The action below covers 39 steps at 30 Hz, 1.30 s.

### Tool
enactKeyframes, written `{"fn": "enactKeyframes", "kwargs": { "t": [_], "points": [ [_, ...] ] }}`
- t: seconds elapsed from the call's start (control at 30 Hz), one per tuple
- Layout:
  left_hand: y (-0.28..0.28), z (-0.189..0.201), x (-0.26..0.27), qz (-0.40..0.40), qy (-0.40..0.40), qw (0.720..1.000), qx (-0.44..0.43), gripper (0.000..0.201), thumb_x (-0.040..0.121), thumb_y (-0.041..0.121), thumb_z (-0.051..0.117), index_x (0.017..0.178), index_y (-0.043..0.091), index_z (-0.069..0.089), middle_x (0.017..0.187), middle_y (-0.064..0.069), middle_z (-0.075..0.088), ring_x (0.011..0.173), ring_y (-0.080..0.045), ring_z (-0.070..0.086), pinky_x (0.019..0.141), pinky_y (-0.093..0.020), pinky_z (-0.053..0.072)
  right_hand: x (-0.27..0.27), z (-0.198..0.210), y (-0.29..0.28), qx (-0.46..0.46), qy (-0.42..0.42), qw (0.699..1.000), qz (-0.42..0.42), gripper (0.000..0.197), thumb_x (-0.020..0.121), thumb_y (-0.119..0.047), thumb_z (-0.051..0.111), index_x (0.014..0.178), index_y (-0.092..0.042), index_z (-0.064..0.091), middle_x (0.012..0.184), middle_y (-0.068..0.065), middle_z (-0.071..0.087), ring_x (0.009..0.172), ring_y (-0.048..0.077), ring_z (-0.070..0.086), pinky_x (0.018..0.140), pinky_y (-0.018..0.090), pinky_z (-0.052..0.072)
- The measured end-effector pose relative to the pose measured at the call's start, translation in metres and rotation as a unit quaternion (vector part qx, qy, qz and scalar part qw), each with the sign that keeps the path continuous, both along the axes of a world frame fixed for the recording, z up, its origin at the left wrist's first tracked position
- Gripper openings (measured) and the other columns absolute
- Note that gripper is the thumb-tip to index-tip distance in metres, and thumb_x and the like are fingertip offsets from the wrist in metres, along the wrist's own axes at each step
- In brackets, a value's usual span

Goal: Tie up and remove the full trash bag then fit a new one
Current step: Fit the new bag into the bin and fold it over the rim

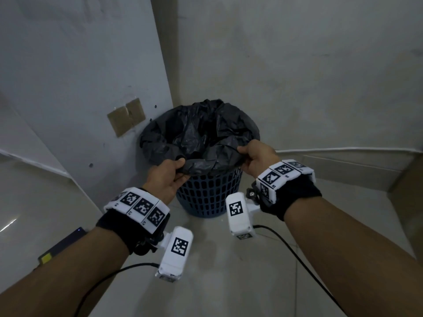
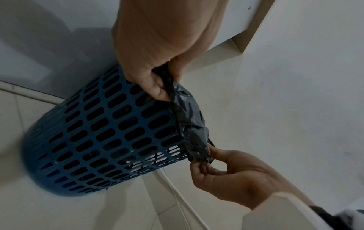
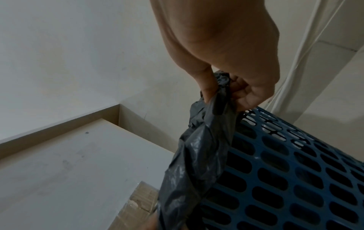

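A pale wall (image 1: 297, 65) meets a white panel (image 1: 68, 65) in a corner. The panel has a tan edge strip (image 1: 163, 53) going up. 2 brown tape patches (image 1: 126, 116) stick on the panel, and it has a few small dark dots. The floor (image 1: 229, 282) has shiny light tiles. A thin white cord (image 1: 343, 149) runs along the bottom of the wall. The light is dim and gray.

- Thin black plastic, crinkled, faintly glossy: trash bag (image 1: 201, 133).
- Hard blue plastic, smooth, pierced with slots: bin (image 1: 206, 193).
- Glossy pale tile: floor (image 1: 229, 282).
- Matt, scuffed paint: wall (image 1: 297, 76).
- Brown, shiny tape: patch (image 1: 126, 117).
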<state>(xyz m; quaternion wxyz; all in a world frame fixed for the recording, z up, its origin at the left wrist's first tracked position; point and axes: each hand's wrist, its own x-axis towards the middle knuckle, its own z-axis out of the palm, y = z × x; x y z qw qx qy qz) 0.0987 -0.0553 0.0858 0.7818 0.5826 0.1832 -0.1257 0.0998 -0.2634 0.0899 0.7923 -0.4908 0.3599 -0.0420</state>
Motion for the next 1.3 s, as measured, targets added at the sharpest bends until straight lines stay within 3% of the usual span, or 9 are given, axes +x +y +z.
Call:
{"fn": "enactKeyframes", "kwargs": {
  "t": [0.17,0.3,0.5,0.63,0.77,0.87,1.07,1.17,1.3],
  "points": [
    [0.005,0.009,-0.01,-0.01,-0.004,1.0,-0.003,0.02,0.096,0.006,0.052,0.115,-0.002,0.055,0.089,-0.009,0.063,0.077,-0.016,0.061,0.062,-0.03,0.052,-0.033,0.018,0.015,0.041,-0.063,0.996,0.05,0.012,0.093,0.002,0.055,0.103,0.0,0.061,0.099,0.014,0.067,0.097,0.029,0.065,0.099,0.044,0.05],
    [0.008,0.017,-0.014,-0.004,0.006,1.0,-0.022,0.009,0.098,0.005,0.047,0.105,0.001,0.054,0.083,-0.007,0.058,0.072,-0.014,0.057,0.083,-0.031,0.048,-0.035,0.015,0.014,0.104,-0.135,0.985,0.023,0.03,0.104,-0.026,0.043,0.12,-0.005,0.054,0.102,0.015,0.062,0.088,0.029,0.06,0.091,0.045,0.05],
    [0.009,0.015,-0.012,-0.024,0.009,0.999,-0.025,0.009,0.098,0.004,0.048,0.102,0.001,0.055,0.087,-0.008,0.059,0.076,-0.016,0.059,0.092,-0.035,0.048,-0.029,0.003,0.014,0.06,-0.086,0.994,0.003,0.03,0.1,-0.013,0.048,0.126,0.0,0.057,0.116,0.015,0.065,0.103,0.028,0.066,0.074,0.04,0.057],
    [0.006,0.011,-0.012,-0.039,-0.003,0.999,-0.014,0.016,0.097,0.004,0.05,0.112,0.003,0.054,0.088,-0.008,0.059,0.075,-0.015,0.058,0.082,-0.032,0.047,-0.027,-0.004,0.007,0.009,-0.056,0.998,-0.011,0.035,0.103,-0.006,0.04,0.135,0.009,0.044,0.112,0.01,0.048,0.05,-0.01,0.059,0.05,0.007,0.046],
    [0.004,0.009,-0.01,-0.034,0.002,0.999,-0.003,0.006,0.096,0.004,0.052,0.098,0.001,0.056,0.086,-0.007,0.059,0.073,-0.014,0.057,0.071,-0.034,0.054,-0.011,-0.025,-0.003,-0.078,-0.071,0.991,-0.08,0.043,0.091,-0.029,0.049,0.116,0.004,0.06,0.11,0.015,0.064,0.088,0.025,0.064,0.083,0.044,0.058],
    [0.003,0.008,-0.01,-0.032,0.001,0.999,0.004,0.007,0.096,0.005,0.052,0.09,0.004,0.056,0.084,-0.007,0.06,0.072,-0.014,0.058,0.06,-0.029,0.052,-0.025,-0.003,0.011,-0.035,-0.069,0.99,-0.117,0.069,0.082,-0.057,0.056,0.115,0.003,0.06,0.107,0.016,0.068,0.09,0.036,0.067,0.083,0.049,0.057],
    [0.002,0.005,-0.011,-0.048,-0.009,0.999,0.002,0.005,0.095,0.005,0.054,0.093,0.002,0.058,0.091,-0.009,0.064,0.08,-0.017,0.062,0.067,-0.028,0.052,-0.027,0.008,0.001,-0.009,-0.046,0.997,-0.064,0.049,0.085,-0.01,0.072,0.126,0.005,0.051,0.12,0.015,0.063,0.099,0.035,0.065,0.078,0.047,0.059],
    [0.0,0.006,-0.011,-0.046,-0.015,0.999,0.0,0.01,0.096,0.004,0.051,0.089,0.003,0.057,0.087,-0.008,0.061,0.076,-0.015,0.059,0.068,-0.028,0.052,-0.029,0.015,-0.005,0.026,-0.038,0.999,-0.025,0.04,0.088,-0.005,0.068,0.125,0.002,0.054,0.109,0.016,0.068,0.081,0.029,0.067,0.051,0.037,0.056],
    [-0.001,0.006,-0.01,-0.04,-0.016,0.999,0.002,0.007,0.096,0.005,0.052,0.091,0.004,0.057,0.088,-0.007,0.062,0.076,-0.014,0.06,0.078,-0.031,0.053,-0.036,0.021,-0.01,0.013,-0.032,0.999,-0.001,0.03,0.092,-0.001,0.06,0.121,0.001,0.056,0.089,0.013,0.065,0.073,0.025,0.062,0.056,0.04,0.053]
  ]
}}
